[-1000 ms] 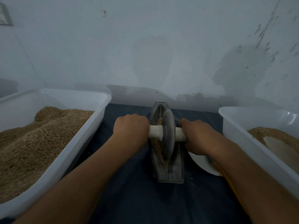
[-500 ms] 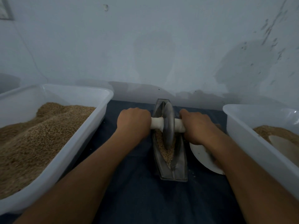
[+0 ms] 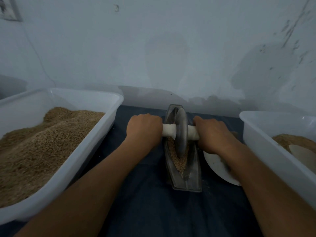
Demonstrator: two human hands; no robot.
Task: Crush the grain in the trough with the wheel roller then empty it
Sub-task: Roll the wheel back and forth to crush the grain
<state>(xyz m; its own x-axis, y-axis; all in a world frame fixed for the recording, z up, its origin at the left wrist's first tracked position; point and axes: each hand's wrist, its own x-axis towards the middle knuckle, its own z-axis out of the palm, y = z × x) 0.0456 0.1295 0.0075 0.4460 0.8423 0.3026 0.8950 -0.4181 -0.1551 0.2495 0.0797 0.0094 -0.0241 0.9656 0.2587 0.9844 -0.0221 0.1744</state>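
Two hands point(image 3: 144, 130) point(image 3: 212, 134), one roller point(image 3: 181, 132), two tubs point(image 3: 95, 144) point(image 3: 259, 146).

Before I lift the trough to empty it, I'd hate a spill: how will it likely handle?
The trough looks like rigid metal, so it should probably lift stiffly and feel fairly heavy. Its narrow boat shape may tip sideways easily. The loose grain would likely slide toward whichever end dips.

White plate point(image 3: 217, 165) partly hidden under right forearm; both bins cut off by edges
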